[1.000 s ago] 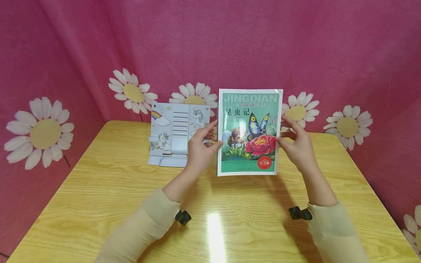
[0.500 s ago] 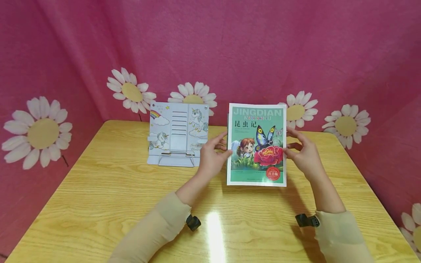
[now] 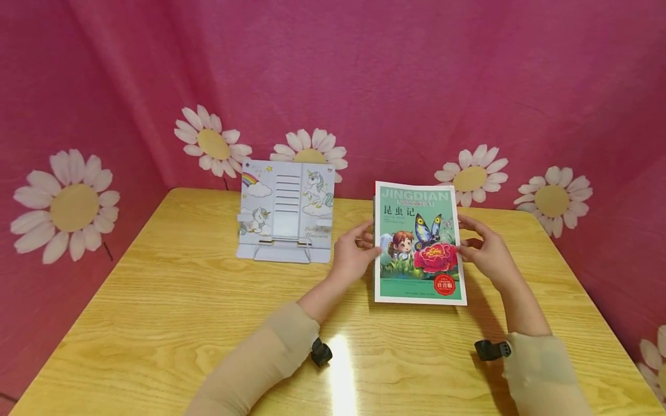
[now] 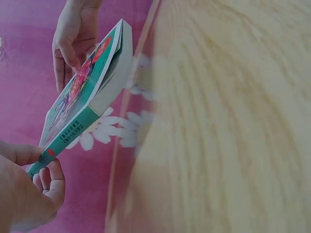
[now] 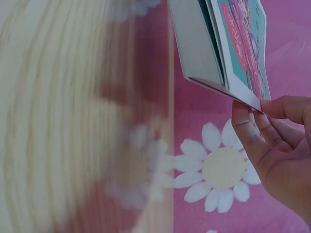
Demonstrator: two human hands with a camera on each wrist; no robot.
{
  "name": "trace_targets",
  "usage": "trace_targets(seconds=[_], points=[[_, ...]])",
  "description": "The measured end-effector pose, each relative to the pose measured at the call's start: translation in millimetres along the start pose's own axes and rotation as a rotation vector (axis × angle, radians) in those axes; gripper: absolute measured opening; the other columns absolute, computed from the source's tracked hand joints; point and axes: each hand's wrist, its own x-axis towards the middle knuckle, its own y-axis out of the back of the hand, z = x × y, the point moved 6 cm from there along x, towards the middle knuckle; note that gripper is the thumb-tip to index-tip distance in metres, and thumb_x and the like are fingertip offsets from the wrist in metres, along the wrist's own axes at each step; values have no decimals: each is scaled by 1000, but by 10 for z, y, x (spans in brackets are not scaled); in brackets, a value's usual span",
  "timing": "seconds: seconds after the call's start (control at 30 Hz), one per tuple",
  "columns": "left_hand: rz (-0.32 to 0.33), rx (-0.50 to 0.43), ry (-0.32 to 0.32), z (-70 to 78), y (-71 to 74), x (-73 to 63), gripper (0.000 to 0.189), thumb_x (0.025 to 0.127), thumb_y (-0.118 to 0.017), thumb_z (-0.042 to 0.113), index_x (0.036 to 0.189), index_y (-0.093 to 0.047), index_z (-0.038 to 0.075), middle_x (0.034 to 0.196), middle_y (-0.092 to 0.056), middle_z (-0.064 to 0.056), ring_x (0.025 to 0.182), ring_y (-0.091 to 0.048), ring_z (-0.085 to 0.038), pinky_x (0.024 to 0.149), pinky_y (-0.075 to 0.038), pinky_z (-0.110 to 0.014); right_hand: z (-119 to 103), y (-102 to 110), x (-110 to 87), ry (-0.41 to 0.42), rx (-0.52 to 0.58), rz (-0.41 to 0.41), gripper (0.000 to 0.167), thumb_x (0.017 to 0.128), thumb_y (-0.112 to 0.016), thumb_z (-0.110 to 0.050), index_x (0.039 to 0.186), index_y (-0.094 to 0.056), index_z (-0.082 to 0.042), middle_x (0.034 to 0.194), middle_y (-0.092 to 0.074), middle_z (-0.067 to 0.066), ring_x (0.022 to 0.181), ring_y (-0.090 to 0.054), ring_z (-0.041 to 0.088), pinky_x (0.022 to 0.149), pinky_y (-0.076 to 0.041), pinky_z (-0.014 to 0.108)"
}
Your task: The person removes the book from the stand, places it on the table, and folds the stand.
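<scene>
Green book (image 3: 421, 242): Right of centre in the head frame, held front cover up, leaning back and apart from the tabletop, with a child, a butterfly and a red flower printed across it.
Left-hand grip: Pinching the book's left edge with the left hand (image 3: 354, 254), thumb on the cover side and fingers curled behind the spine (image 4: 68, 133), as shown at lower left in the left wrist frame.
Right-hand grip: Grasping the opposite edge with the right hand (image 3: 486, 254), thumb in front and fingertips at the back, as seen at right in the right wrist frame.
Unicorn stand (image 3: 286, 211): Propped upright left of centre, near the left hand, with slots down its middle and a wire bracket along its foot.
Wooden table (image 3: 171, 323): Spread over the lower half of the frame, streaked with glare at bottom centre.
Sleeves and straps: Clad in beige sleeves (image 3: 260, 358) at lower centre and lower right, with black wrist devices (image 3: 321, 351) at the cuffs.
Pink curtain (image 3: 333, 69): Hung across the upper frame, patterned with white daisies (image 3: 78, 208).
</scene>
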Motion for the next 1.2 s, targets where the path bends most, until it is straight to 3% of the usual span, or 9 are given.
trace_targets(seconds=[0.47,0.9,1.07,1.2], points=[[-33,-24,96,-177,-313,106,58,76,-73,-5,131,-56,6,91,-60,-8,77,-58,-12,64,-54,-21,330,132,13,-122,-69,-97,66,94,-57,-13,151,-24,-14,146,-31,20,111,-48,32,77,-54,21],[-44,12,196,-279,-557,189,57,76,-74,-5,129,-58,7,83,-59,-5,68,-51,-9,56,-52,-22,620,202,70,-208,-31,-199,68,93,-56,-9,151,-22,-11,148,-26,23,117,-43,39,80,-55,25],[-60,-36,249,-317,-610,207,56,77,-73,-5,130,-58,8,85,-58,-8,67,-48,-11,55,-52,-25,715,190,100,-241,-29,-229,66,93,-55,-9,150,-22,-9,148,-27,25,113,-46,38,80,-55,28],[-66,-62,283,-358,-631,222,56,77,-72,-7,129,-58,7,83,-57,-8,64,-48,-12,55,-53,-27,793,177,127,-280,-28,-257,68,92,-57,-11,150,-22,-10,149,-25,26,120,-44,42,86,-54,32]])
